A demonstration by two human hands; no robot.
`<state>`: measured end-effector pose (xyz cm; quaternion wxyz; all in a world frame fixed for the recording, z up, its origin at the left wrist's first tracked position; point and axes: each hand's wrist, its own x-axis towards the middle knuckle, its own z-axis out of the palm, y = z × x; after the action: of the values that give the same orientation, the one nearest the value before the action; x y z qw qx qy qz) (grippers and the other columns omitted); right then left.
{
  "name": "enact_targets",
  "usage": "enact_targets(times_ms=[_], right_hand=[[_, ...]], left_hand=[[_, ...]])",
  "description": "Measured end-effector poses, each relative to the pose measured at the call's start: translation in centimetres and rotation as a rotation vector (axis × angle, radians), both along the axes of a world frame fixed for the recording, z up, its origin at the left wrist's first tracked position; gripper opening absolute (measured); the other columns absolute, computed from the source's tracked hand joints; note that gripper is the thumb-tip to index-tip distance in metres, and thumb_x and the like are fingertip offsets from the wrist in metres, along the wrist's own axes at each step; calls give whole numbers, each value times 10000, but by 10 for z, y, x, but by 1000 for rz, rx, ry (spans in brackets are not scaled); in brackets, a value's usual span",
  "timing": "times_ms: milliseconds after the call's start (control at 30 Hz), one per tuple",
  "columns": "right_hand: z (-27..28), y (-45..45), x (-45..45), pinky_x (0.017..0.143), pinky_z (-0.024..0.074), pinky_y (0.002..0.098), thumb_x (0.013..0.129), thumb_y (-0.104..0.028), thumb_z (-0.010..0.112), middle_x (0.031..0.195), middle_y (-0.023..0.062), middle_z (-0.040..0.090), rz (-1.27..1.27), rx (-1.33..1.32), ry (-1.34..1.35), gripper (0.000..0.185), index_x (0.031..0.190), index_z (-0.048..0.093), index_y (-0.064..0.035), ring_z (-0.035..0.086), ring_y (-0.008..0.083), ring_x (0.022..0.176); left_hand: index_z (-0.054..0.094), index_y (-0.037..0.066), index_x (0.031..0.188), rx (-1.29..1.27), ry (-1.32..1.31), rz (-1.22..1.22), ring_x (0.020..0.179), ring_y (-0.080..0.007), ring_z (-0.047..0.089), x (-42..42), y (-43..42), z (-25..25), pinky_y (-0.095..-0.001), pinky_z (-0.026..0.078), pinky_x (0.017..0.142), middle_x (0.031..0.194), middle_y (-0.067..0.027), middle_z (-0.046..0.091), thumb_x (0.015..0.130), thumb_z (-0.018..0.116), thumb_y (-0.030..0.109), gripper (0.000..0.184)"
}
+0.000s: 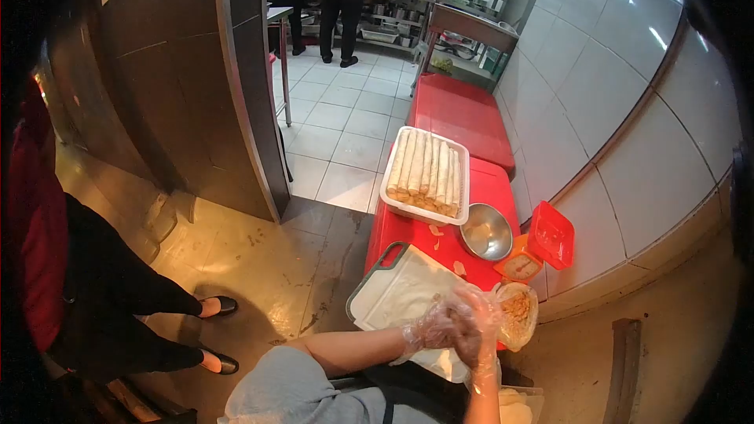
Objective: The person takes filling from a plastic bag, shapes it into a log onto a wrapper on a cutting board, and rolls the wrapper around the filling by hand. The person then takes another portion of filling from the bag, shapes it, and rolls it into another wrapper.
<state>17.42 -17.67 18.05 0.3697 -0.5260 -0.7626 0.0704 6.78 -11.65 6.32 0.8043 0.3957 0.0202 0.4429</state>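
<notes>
My left hand [433, 325] and my right hand [477, 316] both wear clear, crinkled plastic gloves. They meet above the near right part of a white cutting board [393, 286] with a dark-edged handle. The left fingers are hidden against the right hand. The right fingers look stretched out, though blurred; I see no object in them. Right beside my right hand lies an open plastic bag or bowl of shredded orange-brown filling [517, 310]. Under my wrists a pale sheet [440, 363] rests on the board.
On the red chest-like surface [491, 180] stand a white tub [386, 188] of long pale rolls [424, 165], a steel bowl [486, 232] and an orange dial scale [520, 267]. A tiled wall [628, 220] borders the right. A person [118, 290] stands at left; others work behind.
</notes>
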Motion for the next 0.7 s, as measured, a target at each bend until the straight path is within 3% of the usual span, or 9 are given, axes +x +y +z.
enact_targets(times_ms=[100,167,200,300,400,467,500,567,700], right_hand=[[17,2,-2,1083,369,475,895,-472,651,1374,115,571,46,64,-61,504,1218,677,-86,504,315,1302],[10,-9,3,1107,353,482,943,-508,590,1390,126,559,-67,107,250,555,1248,659,-49,503,331,1302],[8,-10,1,1097,369,464,966,-504,556,1398,126,552,-98,30,461,574,1290,617,-35,503,310,1301],[-7,-7,-12,1068,412,407,1024,-480,468,1396,114,547,-126,-162,970,594,1387,511,-11,509,246,1281],[-36,-4,-17,1041,443,371,1050,-414,445,1337,83,579,71,-301,1201,518,1394,491,-29,536,199,1231],[-23,-4,-19,936,507,361,1005,-311,546,1254,74,607,-84,-155,570,388,1306,544,-67,595,176,1086],[-17,-3,-20,884,539,356,982,-260,597,1213,69,621,-185,-56,287,330,1261,570,-85,625,165,1013],[-47,-7,0,878,531,347,994,-261,576,1151,71,640,-266,-538,2064,234,1146,599,-85,621,149,992],[-47,-8,-2,992,469,382,961,-347,603,1120,82,673,-28,-178,810,361,1163,634,-50,630,245,1068]], left_hand=[[605,142,1179,184,137,298,1071,-234,614,-13,5,10,-369,517,891,1188,-61,612,952,653,467,400],[629,138,1123,-695,-274,-489,882,-177,676,-20,22,14,-290,564,705,1020,-40,674,960,670,401,312],[667,149,1082,-738,-16,-260,688,-107,657,-30,16,61,-213,482,494,837,17,677,953,687,362,249],[692,125,1070,-128,390,-47,716,-109,654,-33,23,67,-230,503,560,889,24,690,958,663,422,319],[689,75,1089,968,568,596,994,-240,629,-26,11,101,-417,468,902,1067,-60,680,883,677,510,482],[643,74,1185,1301,737,849,1181,-339,528,-19,9,103,-512,350,1030,1217,-146,610,816,679,557,609],[617,72,1232,1207,864,694,1205,-347,519,-27,12,122,-509,347,1048,1254,-156,592,834,661,549,623],[541,56,1350,889,746,723,1326,-341,460,-32,10,110,-480,293,1140,1362,-178,539,906,607,469,610],[375,89,1522,-647,334,-89,1425,-283,378,-30,-10,93,-456,256,1197,1528,-116,426,1025,303,600,716]])
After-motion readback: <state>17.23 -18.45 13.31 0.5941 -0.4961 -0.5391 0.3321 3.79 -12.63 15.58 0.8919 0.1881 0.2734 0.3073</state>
